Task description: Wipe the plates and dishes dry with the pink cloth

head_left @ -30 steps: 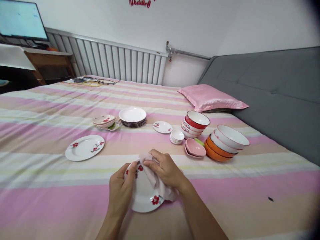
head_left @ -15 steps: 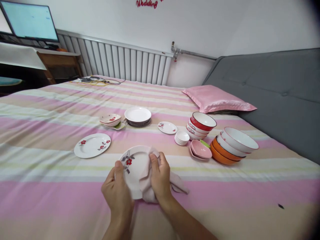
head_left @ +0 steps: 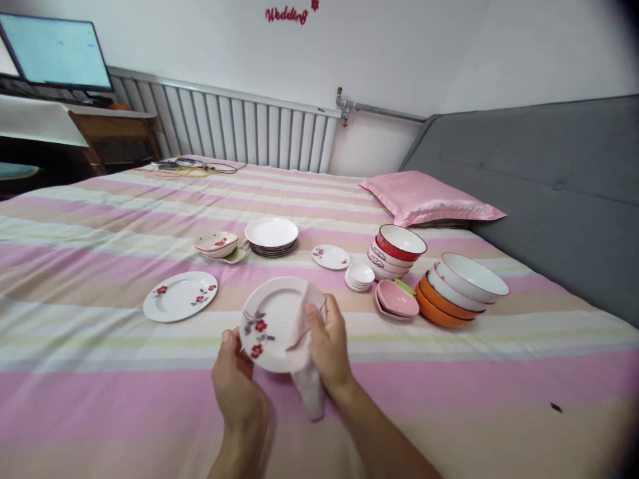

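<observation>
Striped bedding [head_left: 90, 406] in pink, cream and pale green covers the bed, with a white radiator [head_left: 224, 126] along the wall behind and a grey headboard [head_left: 539, 153] to the right. Centre front, raised just above the bedding: a round white plate [head_left: 279, 303], face tilted towards the person. Its surface is smooth and lightly glossy, with a broad rim; at the left, two red flowers with dark centres, set among grey leaves. A pale pink cloth [head_left: 308, 379] covers the plate's right portion, its lower end hanging below the rim. Left hand [head_left: 237, 379]: partly curled, gripping the plate's lower-left edge. Right hand [head_left: 328, 339]: closed about the cloth at the right edge, thumb in front. Beyond, to the left, a similar flowered plate [head_left: 177, 297] lies flat; farther back, a plate stack [head_left: 272, 233].
</observation>
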A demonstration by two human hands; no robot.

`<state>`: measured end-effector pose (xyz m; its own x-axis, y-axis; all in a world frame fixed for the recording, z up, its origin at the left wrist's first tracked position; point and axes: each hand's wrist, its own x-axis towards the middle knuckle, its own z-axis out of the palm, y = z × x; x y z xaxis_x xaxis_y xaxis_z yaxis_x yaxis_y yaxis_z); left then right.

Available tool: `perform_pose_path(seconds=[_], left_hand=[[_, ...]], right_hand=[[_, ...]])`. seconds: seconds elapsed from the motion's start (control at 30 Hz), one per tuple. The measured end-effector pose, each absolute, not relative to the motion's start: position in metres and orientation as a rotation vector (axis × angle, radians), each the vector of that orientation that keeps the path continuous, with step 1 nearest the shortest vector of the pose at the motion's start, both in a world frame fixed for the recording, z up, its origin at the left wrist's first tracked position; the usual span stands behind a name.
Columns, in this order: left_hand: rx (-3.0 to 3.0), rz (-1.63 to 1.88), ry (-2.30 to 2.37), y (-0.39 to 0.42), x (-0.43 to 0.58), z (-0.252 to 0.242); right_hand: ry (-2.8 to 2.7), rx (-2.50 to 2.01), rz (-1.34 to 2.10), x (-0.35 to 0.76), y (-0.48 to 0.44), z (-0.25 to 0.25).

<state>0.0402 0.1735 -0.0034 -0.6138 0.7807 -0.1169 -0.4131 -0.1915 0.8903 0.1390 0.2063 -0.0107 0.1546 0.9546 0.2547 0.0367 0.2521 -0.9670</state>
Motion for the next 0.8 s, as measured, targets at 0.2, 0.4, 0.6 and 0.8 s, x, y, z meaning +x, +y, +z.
perform_pose_path(seconds=[0.2, 0.4, 0.6, 0.8], left_hand=[[0.784, 1.670, 1.178, 0.173, 0.025, 0.000], [0.985, 1.349, 1.193, 0.167, 0.039, 0.001], [0.892, 1.369, 1.407, 0.167, 0.041, -0.001], [0.644, 1.595, 1.472, 0.171, 0.036, -0.005]], right_hand=[[-1.350, -0.975, 1.042, 0.194, 0.227, 0.013], [-1.793, -0.939, 1.157, 0.201, 0.220, 0.020], [-1.828, -0.950, 1.103, 0.188, 0.218, 0.017], [-1.588, -1.016, 1.035, 0.165, 0.217, 0.004]])
